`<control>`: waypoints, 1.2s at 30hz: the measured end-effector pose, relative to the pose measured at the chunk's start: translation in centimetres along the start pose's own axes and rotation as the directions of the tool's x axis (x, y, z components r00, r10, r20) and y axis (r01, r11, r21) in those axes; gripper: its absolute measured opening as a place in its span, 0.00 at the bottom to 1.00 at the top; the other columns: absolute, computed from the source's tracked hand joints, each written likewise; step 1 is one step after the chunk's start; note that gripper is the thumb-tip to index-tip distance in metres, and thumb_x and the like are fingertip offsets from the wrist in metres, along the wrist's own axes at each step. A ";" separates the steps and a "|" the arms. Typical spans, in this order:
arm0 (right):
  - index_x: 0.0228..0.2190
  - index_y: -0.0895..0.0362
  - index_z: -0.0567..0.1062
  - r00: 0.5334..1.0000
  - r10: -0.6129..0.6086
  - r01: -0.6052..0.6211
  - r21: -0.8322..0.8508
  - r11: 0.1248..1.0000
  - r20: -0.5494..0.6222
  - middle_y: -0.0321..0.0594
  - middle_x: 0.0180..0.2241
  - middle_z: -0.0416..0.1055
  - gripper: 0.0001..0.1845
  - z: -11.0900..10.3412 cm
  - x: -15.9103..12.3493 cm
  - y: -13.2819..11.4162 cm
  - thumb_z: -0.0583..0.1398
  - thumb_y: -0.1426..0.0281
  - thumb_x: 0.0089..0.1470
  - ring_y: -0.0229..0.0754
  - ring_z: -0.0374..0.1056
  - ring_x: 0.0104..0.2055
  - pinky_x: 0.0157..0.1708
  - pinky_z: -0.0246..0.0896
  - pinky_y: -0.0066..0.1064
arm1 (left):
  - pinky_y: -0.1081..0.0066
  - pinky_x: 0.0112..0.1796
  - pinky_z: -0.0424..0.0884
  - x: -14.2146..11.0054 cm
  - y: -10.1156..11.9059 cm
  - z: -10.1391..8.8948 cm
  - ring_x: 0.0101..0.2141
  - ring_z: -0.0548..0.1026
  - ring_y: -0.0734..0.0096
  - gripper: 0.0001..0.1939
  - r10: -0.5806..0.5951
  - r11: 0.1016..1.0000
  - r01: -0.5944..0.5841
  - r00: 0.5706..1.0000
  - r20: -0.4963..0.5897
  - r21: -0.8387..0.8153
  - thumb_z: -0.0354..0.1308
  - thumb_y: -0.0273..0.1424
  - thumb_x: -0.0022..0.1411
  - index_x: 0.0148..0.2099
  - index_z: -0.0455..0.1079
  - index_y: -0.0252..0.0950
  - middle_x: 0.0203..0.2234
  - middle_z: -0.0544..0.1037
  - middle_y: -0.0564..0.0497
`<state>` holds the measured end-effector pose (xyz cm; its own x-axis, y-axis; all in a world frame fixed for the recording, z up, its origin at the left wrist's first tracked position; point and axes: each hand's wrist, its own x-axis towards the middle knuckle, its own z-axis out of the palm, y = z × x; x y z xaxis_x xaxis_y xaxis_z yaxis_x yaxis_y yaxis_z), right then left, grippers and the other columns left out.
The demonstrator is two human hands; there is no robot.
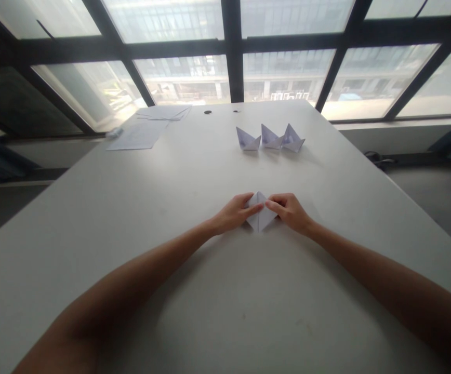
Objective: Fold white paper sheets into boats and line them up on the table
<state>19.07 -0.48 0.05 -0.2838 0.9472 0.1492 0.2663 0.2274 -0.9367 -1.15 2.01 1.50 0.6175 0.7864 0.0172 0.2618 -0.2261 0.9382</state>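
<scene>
A small piece of folded white paper [258, 221], diamond-shaped with a crease down its middle, is held just over or on the table in front of me. My left hand [238, 212] grips its left side, the thumb lying across the front face. On the opposite side my right hand [288, 209] pinches the upper right edge between thumb and curled fingers. Both thumbs nearly meet near the crease. The fingers behind the paper are partly hidden. Beyond it, three folded paper boats [271, 139] stand in a row.
The white table [186, 176] stretches toward a wide window with dark frames [232, 52]. At its far left lie loose white paper sheets [140, 134], with a small crumpled clear item [115, 133] beside them. Two round holes [208, 112] sit near the far edge.
</scene>
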 end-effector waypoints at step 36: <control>0.27 0.55 0.69 0.912 -0.159 0.137 -0.083 0.987 -0.378 0.36 0.31 0.66 0.11 1.6 -0.6 -0.1 0.64 0.62 0.53 0.38 0.68 0.32 0.25 0.68 0.28 | 0.52 0.52 0.71 0.3 -0.2 -0.1 0.44 0.78 0.62 0.19 -0.156 0.649 -0.011 0.977 -0.148 -0.761 0.62 0.26 0.54 0.49 0.69 0.40 0.42 0.78 0.50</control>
<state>17.77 -1.46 -0.43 0.0466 0.9135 0.4042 0.3000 0.3732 -0.8779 -1.06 2.32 1.38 0.4529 0.8881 -0.0785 -0.4017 0.2819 0.8713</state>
